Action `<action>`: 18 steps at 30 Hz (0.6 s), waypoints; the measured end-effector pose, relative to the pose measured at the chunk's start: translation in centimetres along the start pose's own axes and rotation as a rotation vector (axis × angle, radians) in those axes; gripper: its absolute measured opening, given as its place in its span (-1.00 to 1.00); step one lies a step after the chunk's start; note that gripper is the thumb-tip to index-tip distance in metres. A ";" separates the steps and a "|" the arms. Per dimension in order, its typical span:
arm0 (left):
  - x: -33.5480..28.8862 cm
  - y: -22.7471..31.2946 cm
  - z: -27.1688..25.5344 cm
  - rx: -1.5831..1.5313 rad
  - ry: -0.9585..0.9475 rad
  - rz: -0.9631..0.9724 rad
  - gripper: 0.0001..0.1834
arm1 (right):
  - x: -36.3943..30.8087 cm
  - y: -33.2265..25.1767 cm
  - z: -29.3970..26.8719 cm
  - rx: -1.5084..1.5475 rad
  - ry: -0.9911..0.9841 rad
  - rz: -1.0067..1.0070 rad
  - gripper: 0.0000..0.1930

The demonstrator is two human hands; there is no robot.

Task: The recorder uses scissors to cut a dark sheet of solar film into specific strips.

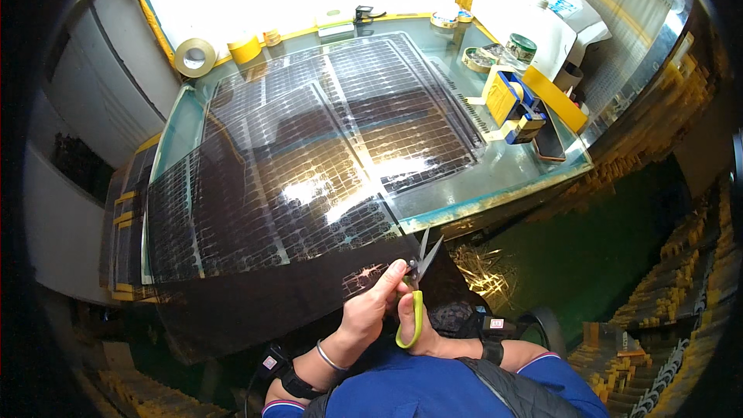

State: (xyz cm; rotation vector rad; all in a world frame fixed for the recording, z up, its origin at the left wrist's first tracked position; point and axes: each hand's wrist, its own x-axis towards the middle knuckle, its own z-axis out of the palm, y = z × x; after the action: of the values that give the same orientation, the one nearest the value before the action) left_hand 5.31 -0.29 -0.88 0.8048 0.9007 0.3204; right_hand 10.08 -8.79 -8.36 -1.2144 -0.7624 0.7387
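A large dark film sheet (255,286) printed with grids of small patterns hangs over the near edge of the table. My left hand (371,302) is closed at its near right corner, thumb on top, pinching the film's edge. In my right hand (416,325) is a pair of scissors with yellow-green handles (419,310). Their blades stand apart and point up and away, just right of the film's corner. The two hands nearly touch, and some right fingers are hidden. Beneath the dark sheet, another patterned film (418,108) lies flat on the glass-topped table (457,200).
Tape rolls (195,57) stand along the back left edge. At the right are more tape rolls (521,48), a blue and yellow tape dispenser (509,101) and a phone (549,139). Below the table's right side lies a heap of thin strips (486,275).
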 end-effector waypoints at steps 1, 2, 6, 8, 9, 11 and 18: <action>0.0 0.1 -0.4 0.000 0.001 0.001 -0.73 | -0.5 0.2 -0.1 0.120 0.013 0.088 -0.58; -0.1 0.1 -1.0 -0.006 -0.065 -0.030 -0.73 | -0.7 0.2 -0.4 0.120 0.012 0.088 -0.58; -0.2 0.2 -1.3 -0.041 -0.124 0.027 -0.73 | -1.6 -1.1 -1.6 0.437 -0.116 0.266 -0.54; 0.4 -0.1 -2.0 -0.008 -0.112 0.173 -0.81 | -2.0 -1.5 -2.4 0.514 -0.200 0.413 -0.57; 0.4 -0.1 -2.1 -0.004 -0.107 0.233 -0.86 | -2.2 -2.1 -2.8 0.501 -0.201 0.478 -0.59; 0.2 0.1 -2.3 -0.008 -0.114 0.275 -0.92 | -2.1 -2.7 -3.7 0.525 -0.183 0.507 -0.59; -2.2 -2.4 -5.2 -0.236 -0.384 0.152 -0.91 | 4.4 -6.6 -4.1 0.199 -0.137 0.089 -0.72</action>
State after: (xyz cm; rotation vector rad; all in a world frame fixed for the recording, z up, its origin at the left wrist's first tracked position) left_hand -0.33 -0.59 -3.23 0.6855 0.4337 0.3813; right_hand 16.50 -8.60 -2.12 -1.0298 -0.7317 0.9558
